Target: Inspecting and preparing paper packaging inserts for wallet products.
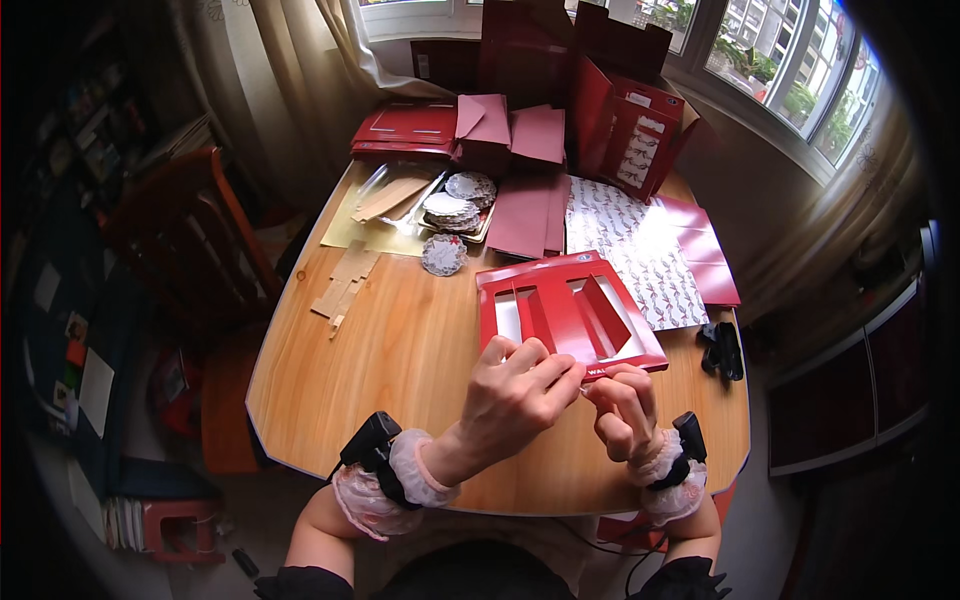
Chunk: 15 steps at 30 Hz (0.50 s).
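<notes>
A flat red cardboard box [553, 296] with two cut-out windows lies tilted on the wooden table in front of me. Red flaps [602, 319] stand up in its windows, and white shows behind them. My left hand [521, 394] is bent over the near left part of the box, its fingers gripping the near edge. Close beside it, my right hand [628, 409] pinches at the same edge with curled fingers. The fingertips almost meet, and they hide exactly what is pinched between them. Printed lettering shows on the near side.
Patterned paper sheets [626, 247] lie behind the box, with black straps [721, 352] to the right. Scalloped paper discs [450, 214], brown cardboard pieces [349, 281], pink card [525, 214] and folded red boxes [405, 127] occupy the back. A large open red box [626, 131] stands near the window.
</notes>
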{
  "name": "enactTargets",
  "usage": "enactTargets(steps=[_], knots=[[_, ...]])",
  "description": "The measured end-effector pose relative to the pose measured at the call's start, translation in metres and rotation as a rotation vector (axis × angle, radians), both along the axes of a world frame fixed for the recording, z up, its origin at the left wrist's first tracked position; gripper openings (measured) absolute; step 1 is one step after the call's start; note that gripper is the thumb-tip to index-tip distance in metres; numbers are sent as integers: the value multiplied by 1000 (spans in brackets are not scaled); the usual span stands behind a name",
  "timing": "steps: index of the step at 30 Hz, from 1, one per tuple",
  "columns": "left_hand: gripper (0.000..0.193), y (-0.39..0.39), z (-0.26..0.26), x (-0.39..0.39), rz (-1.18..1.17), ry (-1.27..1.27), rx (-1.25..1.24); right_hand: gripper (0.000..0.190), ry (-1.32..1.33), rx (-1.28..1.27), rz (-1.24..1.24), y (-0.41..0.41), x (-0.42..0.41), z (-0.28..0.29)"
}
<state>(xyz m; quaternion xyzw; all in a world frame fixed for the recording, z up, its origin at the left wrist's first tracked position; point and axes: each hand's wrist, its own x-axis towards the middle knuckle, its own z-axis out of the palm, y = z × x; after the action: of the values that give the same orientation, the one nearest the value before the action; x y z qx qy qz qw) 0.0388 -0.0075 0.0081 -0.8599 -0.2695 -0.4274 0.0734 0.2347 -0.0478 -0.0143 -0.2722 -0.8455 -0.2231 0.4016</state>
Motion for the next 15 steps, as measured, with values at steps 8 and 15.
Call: enactTargets(steps=[8, 15], knots=[[24, 2, -2, -2, 15, -12, 7, 34, -18, 26, -18, -1, -1, -1], [26, 6, -5, -3, 22, -40, 24, 45, -140, 83, -71, -21, 5, 3]])
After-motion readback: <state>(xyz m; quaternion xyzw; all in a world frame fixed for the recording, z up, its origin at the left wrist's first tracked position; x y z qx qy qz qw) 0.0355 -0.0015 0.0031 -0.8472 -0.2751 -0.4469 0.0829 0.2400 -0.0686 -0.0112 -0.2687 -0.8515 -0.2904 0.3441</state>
